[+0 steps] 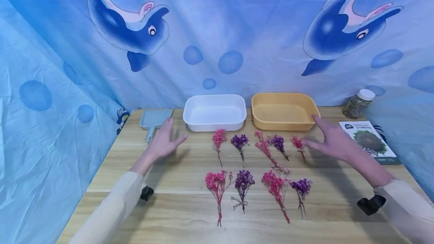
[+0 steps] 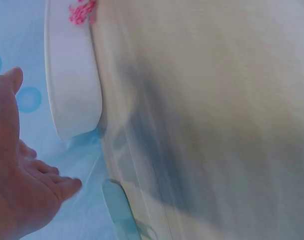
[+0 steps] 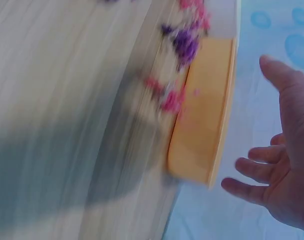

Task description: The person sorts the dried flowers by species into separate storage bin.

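Note:
My left hand (image 1: 163,141) is held over the table near the light blue dustpan (image 1: 156,119), fingers extended and holding nothing. To its right stands a white basin (image 1: 214,126). My right hand (image 1: 333,140), thumb and fingers spread and holding nothing, hovers by the right end of the yellow basin (image 1: 283,125). A small pink dried flower bunch (image 1: 298,143) lies just left of its thumb. Two rows of dried flower bunches lie in front of the basins, among them a pink bunch (image 1: 217,182) and a purple bunch (image 1: 244,182) tied with twine.
At the right rear are a jar (image 1: 357,104) with a white lid and a book (image 1: 367,140) with a round plant on its cover. A blue curtain (image 1: 210,29) with dolphins hangs behind the wooden table (image 1: 162,210) and along its sides.

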Tool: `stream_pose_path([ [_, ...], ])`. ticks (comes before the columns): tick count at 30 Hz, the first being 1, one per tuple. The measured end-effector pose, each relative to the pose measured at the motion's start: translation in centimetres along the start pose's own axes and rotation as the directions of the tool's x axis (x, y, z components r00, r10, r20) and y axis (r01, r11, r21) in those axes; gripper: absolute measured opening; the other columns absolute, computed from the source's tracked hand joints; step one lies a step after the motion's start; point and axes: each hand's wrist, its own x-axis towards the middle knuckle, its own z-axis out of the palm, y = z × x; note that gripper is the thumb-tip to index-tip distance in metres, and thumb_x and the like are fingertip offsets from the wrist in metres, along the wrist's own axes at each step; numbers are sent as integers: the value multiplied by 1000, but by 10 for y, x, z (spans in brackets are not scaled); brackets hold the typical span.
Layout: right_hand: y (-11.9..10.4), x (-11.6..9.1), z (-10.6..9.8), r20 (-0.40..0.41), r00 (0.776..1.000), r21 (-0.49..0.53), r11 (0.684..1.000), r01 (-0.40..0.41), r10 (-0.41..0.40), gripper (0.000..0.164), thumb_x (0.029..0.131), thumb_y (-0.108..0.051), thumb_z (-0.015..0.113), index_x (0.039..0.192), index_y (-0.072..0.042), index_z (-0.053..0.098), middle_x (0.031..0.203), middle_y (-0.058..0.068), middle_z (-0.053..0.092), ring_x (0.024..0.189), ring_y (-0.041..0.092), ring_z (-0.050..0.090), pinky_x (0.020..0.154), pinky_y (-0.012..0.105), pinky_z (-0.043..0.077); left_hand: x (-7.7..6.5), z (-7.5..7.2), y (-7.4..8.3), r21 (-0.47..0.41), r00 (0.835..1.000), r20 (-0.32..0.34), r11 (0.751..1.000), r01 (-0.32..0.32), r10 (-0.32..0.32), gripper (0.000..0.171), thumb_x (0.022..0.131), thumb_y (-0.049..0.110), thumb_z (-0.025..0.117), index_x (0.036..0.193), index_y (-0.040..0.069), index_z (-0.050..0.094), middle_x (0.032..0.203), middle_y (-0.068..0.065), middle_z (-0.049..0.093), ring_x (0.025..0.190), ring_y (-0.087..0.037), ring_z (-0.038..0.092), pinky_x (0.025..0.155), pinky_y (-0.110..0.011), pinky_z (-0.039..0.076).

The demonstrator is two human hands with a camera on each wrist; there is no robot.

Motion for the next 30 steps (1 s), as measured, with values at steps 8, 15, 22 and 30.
stream_pose_path([
  [8,-38,25,14,-2,999,179,983,36,-36,82,90,-32,77,148,10,36,119,29,65,98,41,68,75,50,59,45,7,7,-108,992,-74,989,-105,98,87,95,46,65,158,3,24,159,-24,27,141,-47,31,108,-67,29],
  [15,-74,48,28,57,996,313,949,41,-62,79,88,-32,79,146,8,41,119,24,66,100,36,68,78,46,59,66,12,7,-79,997,-35,995,-67,65,96,93,52,64,157,-4,19,160,-30,18,143,-49,22,113,-64,24],
  [22,-102,64,34,128,988,365,930,33,-86,80,89,-30,77,147,8,39,123,26,63,103,37,66,83,47,58,75,22,0,-110,998,-46,993,-43,38,104,89,58,67,157,-4,19,157,-29,27,139,-48,33,110,-61,31],
  [30,-123,70,48,197,976,446,895,-9,-88,74,89,-27,77,145,7,43,120,21,64,98,27,67,82,39,58,78,26,-2,-112,999,-35,993,-29,26,110,87,61,67,157,-5,13,161,-25,20,144,-44,25,114,-58,26],
])
